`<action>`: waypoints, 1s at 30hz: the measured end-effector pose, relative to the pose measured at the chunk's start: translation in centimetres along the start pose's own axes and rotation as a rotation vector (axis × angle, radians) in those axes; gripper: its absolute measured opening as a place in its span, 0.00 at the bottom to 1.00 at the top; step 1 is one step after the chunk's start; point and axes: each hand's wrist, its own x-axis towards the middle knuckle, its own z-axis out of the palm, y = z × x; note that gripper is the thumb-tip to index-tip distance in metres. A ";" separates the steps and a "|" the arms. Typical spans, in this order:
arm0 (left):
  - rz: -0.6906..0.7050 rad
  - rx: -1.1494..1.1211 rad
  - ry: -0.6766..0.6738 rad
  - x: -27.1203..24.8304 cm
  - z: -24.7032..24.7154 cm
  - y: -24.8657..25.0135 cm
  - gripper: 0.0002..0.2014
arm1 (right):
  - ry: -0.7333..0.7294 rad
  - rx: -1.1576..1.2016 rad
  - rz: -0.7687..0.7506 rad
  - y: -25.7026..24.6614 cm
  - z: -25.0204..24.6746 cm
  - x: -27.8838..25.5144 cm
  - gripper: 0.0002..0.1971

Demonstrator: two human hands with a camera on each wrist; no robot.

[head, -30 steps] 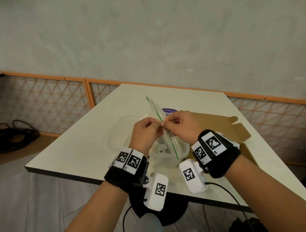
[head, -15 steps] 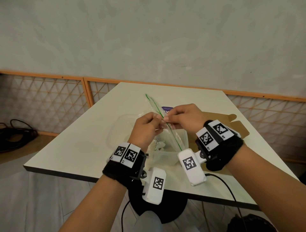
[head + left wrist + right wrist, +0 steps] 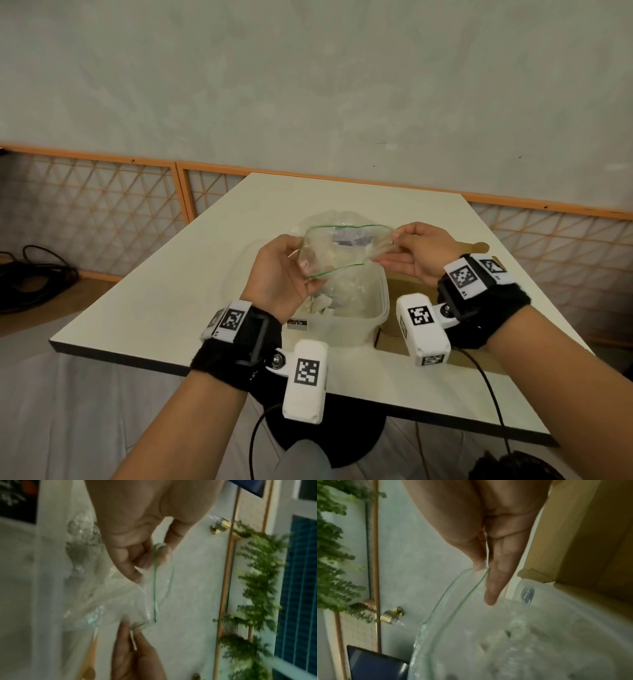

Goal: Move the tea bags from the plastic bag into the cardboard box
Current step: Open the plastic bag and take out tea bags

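A clear plastic bag with a green zip rim hangs over a clear tub, its mouth pulled wide. My left hand pinches the rim's left side and my right hand pinches the right side. White tea bags show through the bag's lower part. The brown cardboard box lies right of the tub, mostly hidden by my right wrist. In the left wrist view my left hand pinches the bag. The right wrist view shows my right hand on the rim, beside the box.
The white table stands on a black pedestal, its near edge just under my wrists. A wooden lattice rail runs behind it. Black cables lie on the floor at the left.
My hands, which pinched the shut zip close together, have moved apart. The bag's mouth now stands open.
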 end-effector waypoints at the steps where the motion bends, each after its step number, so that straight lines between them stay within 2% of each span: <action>1: 0.005 0.112 -0.015 -0.1 0.2 -0.1 0.07 | -0.020 0.093 0.034 -0.4 0.0 0.1 0.07; 3: 0.041 0.378 0.015 -0.2 0.4 -0.4 0.08 | -0.078 0.276 0.126 -1.3 0.4 0.5 0.07; 5: 0.081 0.490 0.088 -0.2 1.0 -0.3 0.02 | -0.116 0.282 0.207 -1.5 1.2 0.7 0.13; 7: 0.079 0.428 0.145 0.2 1.1 0.4 0.06 | -0.146 0.211 0.215 -1.2 2.0 0.7 0.14; 9: 0.014 0.290 0.163 0.8 0.9 1.4 0.09 | -0.158 0.173 0.184 -0.8 2.1 0.7 0.11; 13: -0.153 0.093 0.118 1.1 0.3 2.8 0.10 | -0.263 -0.069 0.230 -0.1 1.1 0.0 0.11; 16: -0.207 0.005 0.061 0.7 1.0 2.4 0.16 | -0.238 -0.239 0.239 1.0 1.0 0.3 0.16; 18: -0.216 0.005 0.033 0.2 1.3 1.5 0.15 | -0.204 -0.202 0.213 1.0 1.1 0.8 0.18; 20: -0.224 0.093 0.030 -0.1 1.3 0.9 0.09 | -0.185 -0.122 0.191 0.5 1.2 1.3 0.19; 21: -0.208 0.170 0.041 0.0 1.0 0.8 0.11 | -0.178 -0.100 0.181 0.2 1.4 1.5 0.19; 25: -0.046 0.444 0.182 0.8 0.6 0.7 0.10 | -0.180 -0.126 0.126 -0.2 2.9 1.5 0.15; 27: -0.033 0.394 0.216 0.9 0.6 1.0 0.09 | -0.197 -0.287 0.128 -0.1 3.5 1.2 0.15; 30: -0.100 0.121 0.227 0.6 0.0 1.6 0.12 | -0.315 -0.416 0.146 -0.1 3.2 1.1 0.31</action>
